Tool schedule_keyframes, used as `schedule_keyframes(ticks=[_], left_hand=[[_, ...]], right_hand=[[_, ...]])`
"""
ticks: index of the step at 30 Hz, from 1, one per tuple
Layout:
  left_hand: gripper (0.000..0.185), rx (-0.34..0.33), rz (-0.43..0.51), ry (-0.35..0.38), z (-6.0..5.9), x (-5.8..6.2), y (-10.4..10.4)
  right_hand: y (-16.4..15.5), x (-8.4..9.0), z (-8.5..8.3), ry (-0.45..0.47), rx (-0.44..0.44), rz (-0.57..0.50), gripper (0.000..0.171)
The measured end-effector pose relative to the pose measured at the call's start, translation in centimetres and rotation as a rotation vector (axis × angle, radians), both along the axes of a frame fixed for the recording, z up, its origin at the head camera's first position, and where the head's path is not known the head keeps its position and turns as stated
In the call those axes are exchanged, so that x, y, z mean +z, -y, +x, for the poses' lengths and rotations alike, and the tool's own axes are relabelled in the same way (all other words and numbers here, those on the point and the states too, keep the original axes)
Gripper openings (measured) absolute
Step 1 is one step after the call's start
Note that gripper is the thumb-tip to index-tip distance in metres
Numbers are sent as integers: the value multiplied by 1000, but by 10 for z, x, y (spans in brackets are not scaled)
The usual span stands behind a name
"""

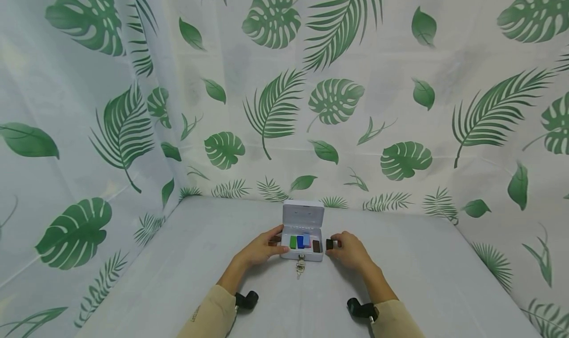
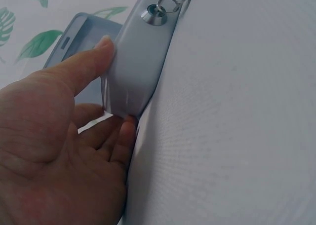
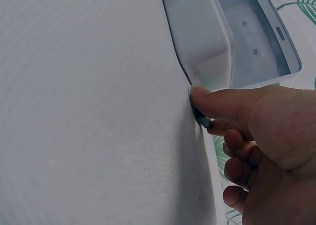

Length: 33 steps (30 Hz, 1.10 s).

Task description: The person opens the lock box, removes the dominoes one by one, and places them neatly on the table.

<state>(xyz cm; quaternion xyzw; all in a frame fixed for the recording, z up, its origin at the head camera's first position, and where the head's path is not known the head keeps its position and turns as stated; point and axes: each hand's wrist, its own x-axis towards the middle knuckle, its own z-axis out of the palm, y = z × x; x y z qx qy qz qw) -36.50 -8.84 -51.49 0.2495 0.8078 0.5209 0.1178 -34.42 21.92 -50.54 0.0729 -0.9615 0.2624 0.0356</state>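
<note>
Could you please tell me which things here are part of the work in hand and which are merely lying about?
In use:
- white box, lid up
- dark block, pinched by right hand
- left hand, steadying the box
- coloured blocks inside the box

Lying about:
- keys hanging in the lock
- leaf-print curtain

Bright, even light; soft shadows; edges distorted.

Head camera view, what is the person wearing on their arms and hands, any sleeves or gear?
Both hands are bare: the left hand and right hand wear no gloves or rings that show. Each forearm ends in a pale beige long sleeve, pushed back from the wrist. A small black camera unit sits by the left cuff, and another black unit by the right cuff. A faint marking on the left sleeve is unreadable.
</note>
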Motion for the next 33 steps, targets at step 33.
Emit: schedule_keyframes(ticks=[33], left_hand=[[83,14,-7,10,-1,-2,0]], right_hand=[[0,-1,1,8,1,-23,44]])
